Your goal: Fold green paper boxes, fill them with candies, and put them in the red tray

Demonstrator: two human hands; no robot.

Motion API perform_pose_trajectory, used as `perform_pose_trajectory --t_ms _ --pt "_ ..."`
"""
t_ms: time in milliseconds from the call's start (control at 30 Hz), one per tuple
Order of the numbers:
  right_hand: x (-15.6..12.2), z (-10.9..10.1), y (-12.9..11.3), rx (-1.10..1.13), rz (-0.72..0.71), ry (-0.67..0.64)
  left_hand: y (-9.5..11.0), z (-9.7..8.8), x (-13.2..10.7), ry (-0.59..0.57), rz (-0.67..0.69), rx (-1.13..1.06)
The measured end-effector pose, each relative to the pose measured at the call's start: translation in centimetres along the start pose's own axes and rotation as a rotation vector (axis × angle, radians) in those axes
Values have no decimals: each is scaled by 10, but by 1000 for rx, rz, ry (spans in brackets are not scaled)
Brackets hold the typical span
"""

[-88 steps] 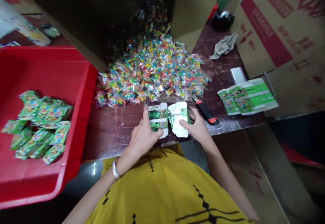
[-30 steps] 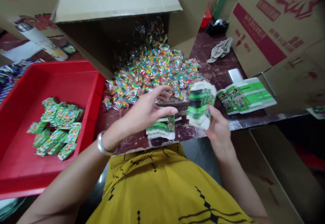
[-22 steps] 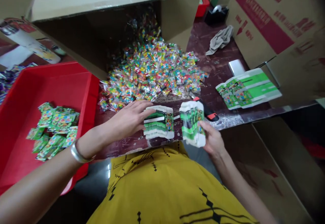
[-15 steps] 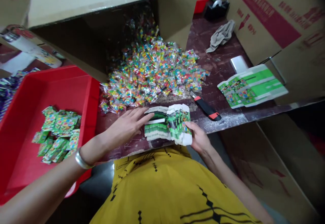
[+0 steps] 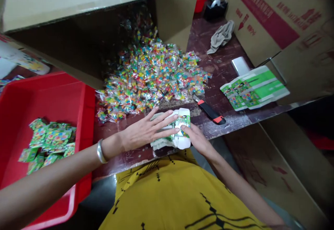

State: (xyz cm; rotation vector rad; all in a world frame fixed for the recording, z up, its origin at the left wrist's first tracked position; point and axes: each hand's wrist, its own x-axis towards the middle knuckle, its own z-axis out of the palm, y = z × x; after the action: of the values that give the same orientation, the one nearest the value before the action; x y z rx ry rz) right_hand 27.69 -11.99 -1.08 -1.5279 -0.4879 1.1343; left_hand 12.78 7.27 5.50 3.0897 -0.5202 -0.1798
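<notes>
A stack of flat green-and-white carton blanks (image 5: 180, 132) lies at the near edge of the dark table (image 5: 224, 73). My left hand (image 5: 146, 130) rests flat on the stack's left part, fingers stretched out and spread. From the right, my right hand (image 5: 197, 140) meets the same stack, its thumb and fingers pressed against the edge. Just beyond the stack spreads a heap of small clear packets of coloured sweets (image 5: 153, 75), spilling out of a big cardboard box (image 5: 78, 0) lying on its side.
A red bin (image 5: 52, 94) at the left holds several folded green cartons (image 5: 47, 143). An orange-and-black utility knife (image 5: 210, 110) lies right of the stack. More flat green blanks (image 5: 254, 89), a grey rag (image 5: 220, 37) and printed cardboard boxes (image 5: 273, 18) stand at the right.
My right hand lifted part of the blanks, brought them down and joined them to the pile on the table. My left hand has come to lie flat on top.
</notes>
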Motion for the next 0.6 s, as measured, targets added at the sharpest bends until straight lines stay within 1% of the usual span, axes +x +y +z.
perform_pose_trajectory --t_ms 67,133,233,300,400,433,467,500,600 --pt "2 -3 -3 -240 -63 24 -1 -2 4 -22 13 -26" --pt "6 -5 -4 -428 -118 44 -1 -3 7 -38 18 -65" --pt "9 -8 -5 -589 -174 38 0 -2 8 -39 18 -130" --pt "10 -10 -6 -586 -193 59 0 0 8 -21 21 -166" --pt "10 -17 -6 -556 -235 131 1 2 11 0 37 -188" --pt "11 -20 -6 -560 -250 134 1 3 12 -1 40 -188" --pt "13 -24 -5 -549 -256 104 2 3 13 -6 44 -185" --pt "15 -28 -4 -512 -246 47 2 3 15 -13 47 -179" --pt "23 -39 -3 -291 -146 -189 4 2 18 -30 63 -144"
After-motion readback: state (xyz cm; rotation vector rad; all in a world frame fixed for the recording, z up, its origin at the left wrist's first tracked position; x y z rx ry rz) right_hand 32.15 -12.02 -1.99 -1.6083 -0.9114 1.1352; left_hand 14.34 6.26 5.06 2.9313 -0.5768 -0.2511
